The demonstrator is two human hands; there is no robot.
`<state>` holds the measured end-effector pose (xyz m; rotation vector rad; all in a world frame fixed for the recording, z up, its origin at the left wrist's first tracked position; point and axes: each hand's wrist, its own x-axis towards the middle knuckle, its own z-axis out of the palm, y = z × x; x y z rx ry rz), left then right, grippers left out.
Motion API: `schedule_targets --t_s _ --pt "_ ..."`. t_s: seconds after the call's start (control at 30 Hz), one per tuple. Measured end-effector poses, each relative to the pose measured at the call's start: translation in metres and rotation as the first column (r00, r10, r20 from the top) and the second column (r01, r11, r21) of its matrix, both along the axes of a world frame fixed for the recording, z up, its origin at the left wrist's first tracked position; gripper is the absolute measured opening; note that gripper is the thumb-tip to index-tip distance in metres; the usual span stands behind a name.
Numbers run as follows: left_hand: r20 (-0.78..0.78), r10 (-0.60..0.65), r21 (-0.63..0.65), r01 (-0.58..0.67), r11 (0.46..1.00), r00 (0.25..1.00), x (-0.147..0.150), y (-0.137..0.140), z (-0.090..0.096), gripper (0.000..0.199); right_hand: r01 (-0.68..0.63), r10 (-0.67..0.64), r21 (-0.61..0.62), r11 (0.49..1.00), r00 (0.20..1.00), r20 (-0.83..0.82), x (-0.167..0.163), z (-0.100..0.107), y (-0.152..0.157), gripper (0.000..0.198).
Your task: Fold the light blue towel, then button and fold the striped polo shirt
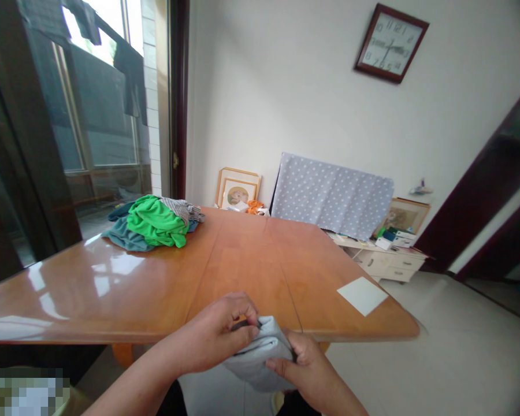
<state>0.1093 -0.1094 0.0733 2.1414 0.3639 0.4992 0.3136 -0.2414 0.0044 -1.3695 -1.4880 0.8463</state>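
A light grey folded cloth bundle (262,361) is held between both hands at the near edge of the wooden table (251,260). My left hand (227,326) pinches the upper left edge of the bundle between thumb and fingers. From the other side my right hand (305,358) grips it, thumb on the near face and fingers behind, partly hidden. The cloth is folded in layers, with a fold opening toward the top. What kind of garment it is cannot be made out.
On the table's far left lies a crumpled pile of clothes, with a bright green garment (158,222) on top. A white sheet (363,296) lies near the right edge. Beyond the table stand a dotted grey cover (331,193) and a white cabinet (390,266).
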Motion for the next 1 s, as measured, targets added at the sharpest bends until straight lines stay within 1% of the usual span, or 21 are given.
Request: schedule_targets --t_s 0.03,0.1,0.2,0.3,0.37,0.5,0.6,0.7,0.77,0.83,0.9,0.93,1.0 --pt "-0.012 0.024 0.08 -0.023 0.996 1.0 0.0 -0.002 0.002 0.011 0.017 -0.017 -0.004 1.0 1.0 0.024 0.0 -0.001 0.0 0.038" --pt "-0.036 0.062 0.171 -0.055 0.984 0.997 0.001 -0.005 0.006 0.011 0.046 -0.045 -0.009 0.999 0.996 0.074 0.001 -0.004 0.001 0.039" --pt "-0.047 0.089 0.207 -0.078 0.975 0.995 0.005 -0.008 0.005 0.012 0.079 -0.076 -0.013 0.997 0.989 0.126 -0.001 -0.004 0.001 0.036" --pt "-0.016 0.077 0.192 -0.072 0.979 0.997 0.009 -0.009 0.0 0.012 0.093 -0.09 -0.017 0.995 0.986 0.139 -0.003 -0.003 0.001 0.033" --pt "0.019 0.056 0.163 -0.058 0.985 0.998 0.011 -0.009 -0.002 0.013 0.085 -0.083 -0.013 0.996 0.987 0.135 -0.004 -0.003 0.002 0.032" --pt "0.117 -0.034 0.102 0.022 0.995 0.993 0.013 -0.008 -0.003 0.017 0.074 -0.074 -0.002 0.997 0.992 0.101 -0.003 -0.005 0.003 0.036" --pt "0.124 -0.073 0.046 0.068 0.997 0.99 0.012 -0.006 -0.006 0.02 0.089 -0.088 -0.004 0.996 0.992 0.091 -0.003 -0.004 0.002 0.036" --pt "0.073 -0.068 -0.082 0.073 0.994 0.995 0.012 -0.004 -0.012 0.022 0.085 -0.085 -0.003 0.996 0.993 0.079 -0.004 0.0 0.001 0.036" --pt "0.049 -0.057 -0.179 0.065 0.982 0.997 0.013 -0.002 -0.017 0.021 0.069 -0.069 0.0 0.998 0.995 0.067 -0.005 0.003 0.001 0.036" --pt "0.061 -0.057 -0.243 0.07 0.967 0.997 0.013 -0.001 -0.018 0.023 0.058 -0.058 0.009 0.998 0.996 0.063 -0.006 0.005 0.001 0.037" --pt "0.08 -0.068 -0.247 0.085 0.965 0.995 0.011 0.0 -0.018 0.033 0.057 -0.058 0.017 0.998 0.996 0.072 -0.006 0.006 0.001 0.037" --pt "0.063 -0.071 -0.23 0.084 0.97 0.996 0.01 0.0 -0.016 0.044 0.064 -0.065 0.016 0.998 0.995 0.075 -0.007 0.006 0.001 0.037" --pt "-0.027 -0.054 -0.155 0.049 0.987 0.998 0.007 -0.001 -0.013 0.073 0.08 -0.08 0.006 0.997 0.994 0.075 -0.007 0.007 0.001 0.037"
